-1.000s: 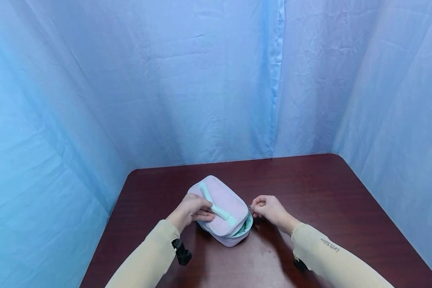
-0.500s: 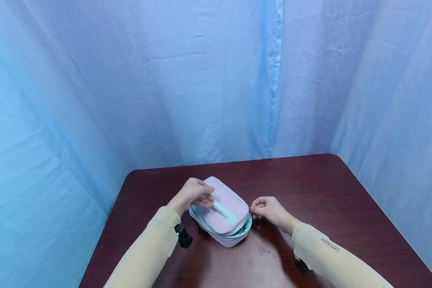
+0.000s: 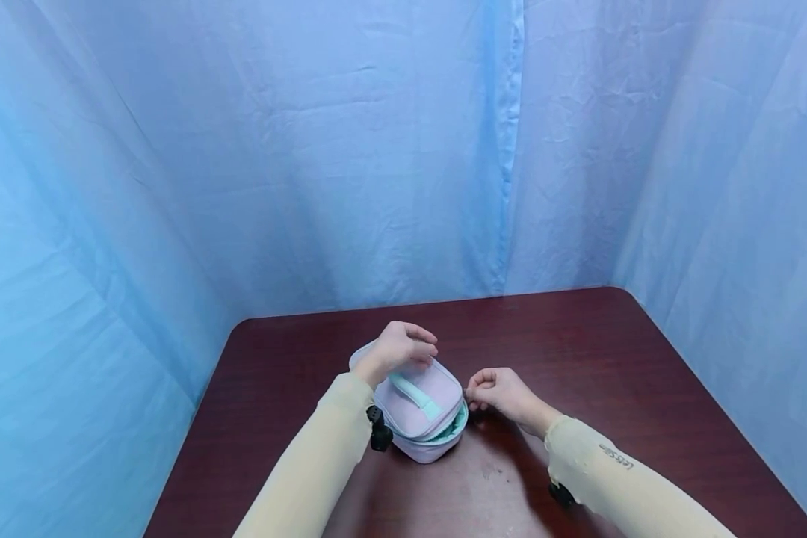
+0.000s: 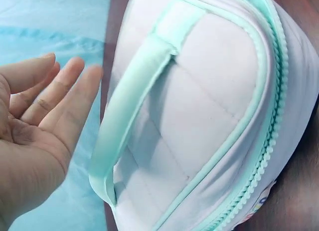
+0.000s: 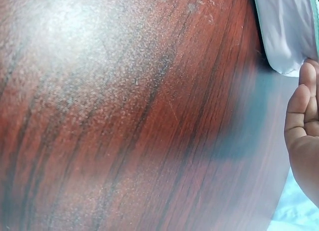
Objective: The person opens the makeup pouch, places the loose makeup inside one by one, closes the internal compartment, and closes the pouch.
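Note:
A pale lilac zip bag (image 3: 437,381) with a mint carry handle (image 3: 413,394) lies on the table, its lid resting over a partly unzipped side. Mint lining (image 3: 454,424) shows in the gap at the near right corner. My left hand (image 3: 402,347) hovers over the far part of the lid, fingers extended and holding nothing. In the left wrist view its fingers are apart from the handle, and the mint zipper teeth (image 4: 276,101) curve round the lid. My right hand (image 3: 501,392) pinches the zipper pull at the bag's right corner; the pull is mostly hidden by the fingertips.
The dark red-brown wooden table (image 3: 578,351) has rounded far corners. Light blue curtains (image 3: 390,149) hang behind it and along both sides. A black wrist device (image 3: 379,430) sits under the left sleeve.
My left hand has let go of the handle, lifted, and moved right and away over the lid. The bag has shifted very slightly; my right hand stays at its corner.

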Motion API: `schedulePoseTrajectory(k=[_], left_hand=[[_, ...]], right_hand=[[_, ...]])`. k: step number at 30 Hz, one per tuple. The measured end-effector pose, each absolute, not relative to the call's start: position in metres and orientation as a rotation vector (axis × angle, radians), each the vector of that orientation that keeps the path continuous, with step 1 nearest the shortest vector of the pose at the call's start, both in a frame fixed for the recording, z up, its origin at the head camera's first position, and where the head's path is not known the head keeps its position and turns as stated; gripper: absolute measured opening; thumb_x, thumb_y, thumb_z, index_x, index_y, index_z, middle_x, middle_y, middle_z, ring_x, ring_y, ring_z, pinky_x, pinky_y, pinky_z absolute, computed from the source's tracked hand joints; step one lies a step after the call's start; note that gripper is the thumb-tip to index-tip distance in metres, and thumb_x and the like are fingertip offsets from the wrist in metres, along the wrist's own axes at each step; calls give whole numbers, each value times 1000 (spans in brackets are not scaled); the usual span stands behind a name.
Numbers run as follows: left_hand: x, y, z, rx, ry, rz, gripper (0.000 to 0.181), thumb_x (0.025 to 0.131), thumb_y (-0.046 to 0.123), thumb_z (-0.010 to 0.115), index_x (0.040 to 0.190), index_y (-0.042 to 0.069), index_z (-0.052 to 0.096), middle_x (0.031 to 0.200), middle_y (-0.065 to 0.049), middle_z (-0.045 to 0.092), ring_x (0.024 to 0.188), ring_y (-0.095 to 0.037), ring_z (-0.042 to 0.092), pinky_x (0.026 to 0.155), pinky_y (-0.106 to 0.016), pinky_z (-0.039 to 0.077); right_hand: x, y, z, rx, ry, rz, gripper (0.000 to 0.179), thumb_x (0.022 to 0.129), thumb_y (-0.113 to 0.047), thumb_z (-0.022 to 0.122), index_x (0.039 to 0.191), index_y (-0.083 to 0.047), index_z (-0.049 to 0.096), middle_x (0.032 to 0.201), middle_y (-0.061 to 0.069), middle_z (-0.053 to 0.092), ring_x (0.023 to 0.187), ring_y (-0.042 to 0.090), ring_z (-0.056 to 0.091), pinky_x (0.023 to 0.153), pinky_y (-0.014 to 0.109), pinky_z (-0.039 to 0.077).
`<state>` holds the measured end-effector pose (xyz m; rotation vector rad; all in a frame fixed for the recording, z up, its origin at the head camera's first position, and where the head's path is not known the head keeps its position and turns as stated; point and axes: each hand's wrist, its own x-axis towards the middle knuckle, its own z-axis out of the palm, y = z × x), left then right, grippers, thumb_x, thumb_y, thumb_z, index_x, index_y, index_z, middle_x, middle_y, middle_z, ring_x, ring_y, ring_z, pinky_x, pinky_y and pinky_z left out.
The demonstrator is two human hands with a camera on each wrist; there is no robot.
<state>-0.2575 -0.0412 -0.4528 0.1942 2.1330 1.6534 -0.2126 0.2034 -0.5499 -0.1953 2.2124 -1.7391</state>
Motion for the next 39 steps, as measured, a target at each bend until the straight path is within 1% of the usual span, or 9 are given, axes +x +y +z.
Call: schedulePoseTrajectory(k=[5, 10, 18, 20, 23, 26, 30, 33, 39], left_hand=[[-262, -33, -462, 342, 2313, 1532, 20, 93, 9, 74, 112, 4, 76, 107, -12, 76, 102, -28, 72, 91, -40, 58], [-266, -29, -474, 550, 2329, 1378, 26, 93, 7, 73, 119, 1, 74, 112, -12, 76, 105, -17, 69, 95, -35, 54], [-264, -24, -482, 754, 2367, 962, 26, 94, 10, 72, 120, 6, 76, 120, -6, 74, 101, -12, 60, 80, -26, 51], [-264, -23, -480, 782, 2388, 882, 26, 96, 12, 72, 121, 9, 76, 121, -4, 74, 106, -13, 61, 85, -30, 52], [-265, -21, -479, 867, 2436, 736, 27, 97, 16, 71, 123, 14, 76, 122, 1, 73, 118, -13, 60, 110, -40, 43], [-266, -19, -479, 942, 2446, 636, 28, 99, 17, 69, 126, 15, 75, 123, 1, 72, 116, -13, 62, 112, -41, 42], [-267, -17, -479, 1017, 2474, 572, 26, 97, 18, 72, 122, 13, 77, 116, 1, 75, 101, -8, 65, 87, -25, 53], [-269, -16, -478, 1082, 2533, 528, 22, 93, 19, 77, 113, 11, 80, 107, 3, 77, 96, -5, 66, 82, -18, 52], [-271, -20, -478, 1086, 2626, 531, 14, 93, 23, 78, 103, 14, 83, 97, 6, 77, 88, -5, 65, 79, -20, 52]], right_hand=[[-213, 203, -550, -206, 2212, -1737, 18, 93, -14, 73, 97, 2, 68, 86, 21, 74, 81, 32, 70, 72, 38, 57], [-213, 204, -550, -213, 2210, -1736, 18, 93, -14, 74, 97, 2, 68, 86, 23, 74, 80, 33, 70, 71, 37, 57], [-212, 204, -549, -221, 2212, -1732, 19, 93, -15, 74, 98, 2, 69, 87, 20, 74, 81, 35, 70, 74, 40, 58], [-212, 204, -549, -214, 2217, -1733, 17, 93, -14, 74, 98, 2, 70, 88, 21, 74, 81, 33, 69, 75, 41, 59], [-212, 205, -548, -197, 2220, -1744, 14, 94, -12, 72, 98, 2, 71, 89, 20, 75, 81, 30, 69, 77, 42, 59], [-211, 205, -546, -184, 2225, -1747, 12, 96, -10, 70, 98, 1, 71, 90, 18, 75, 82, 27, 70, 79, 43, 59], [-210, 206, -544, -182, 2234, -1742, 11, 97, -10, 68, 98, 0, 72, 90, 16, 76, 82, 26, 70, 81, 45, 59], [-211, 207, -544, -198, 2240, -1742, 11, 97, -10, 69, 98, 1, 72, 89, 15, 76, 82, 24, 70, 81, 45, 59], [-210, 206, -545, -219, 2238, -1760, 12, 95, -11, 72, 96, 1, 71, 88, 17, 75, 80, 23, 70, 79, 43, 59]])
